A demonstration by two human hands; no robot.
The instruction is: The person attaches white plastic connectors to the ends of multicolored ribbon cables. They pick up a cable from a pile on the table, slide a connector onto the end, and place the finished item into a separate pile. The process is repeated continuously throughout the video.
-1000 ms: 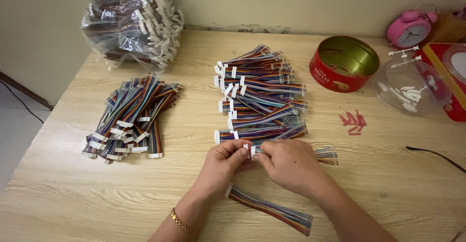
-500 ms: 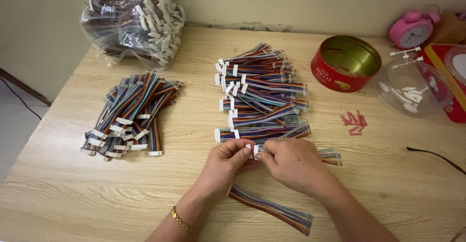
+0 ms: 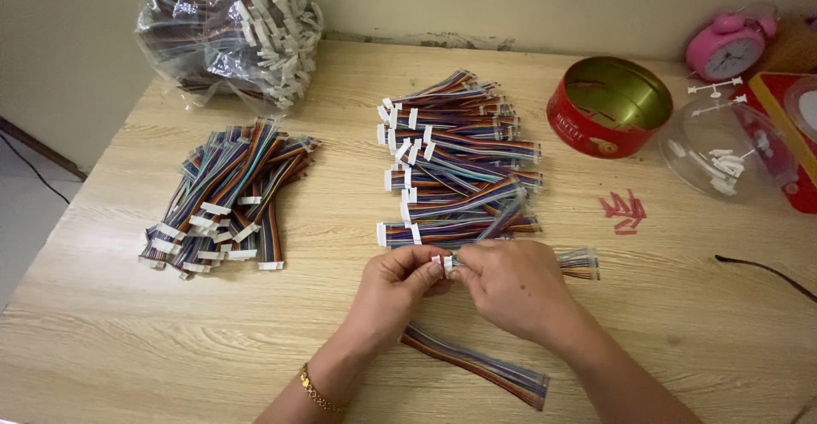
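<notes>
Ribbon cable (image 3: 579, 262) with many coloured wires is held between both hands, a little in front of the middle of the table (image 3: 102, 339), toward the near edge. Left hand (image 3: 396, 292) pinches the small white connector (image 3: 446, 262) at the cable's end with thumb and fingertips closed on it. Right hand (image 3: 515, 288) is closed around the cable just beside the connector, and the loose end of the cable comes out on its right side and lies on the table. Under the wrists, near the front edge, one more flat cable (image 3: 477, 364) lies slanted on the wood. Just behind the hands is the middle pile (image 3: 459, 169) of the same cables, with white ends mostly to the left. Another pile (image 3: 225, 199) lies near the left edge, well apart from the hands. At the far left corner stands a clear plastic bag (image 3: 225, 33) full of cables. Toward the far right there is an open red tin (image 3: 608, 105), a clear plastic bowl (image 3: 728, 147) with small white parts, and a pink alarm clock (image 3: 732, 45). Some small red pieces (image 3: 624, 211) lie between the tin and the right edge.
</notes>
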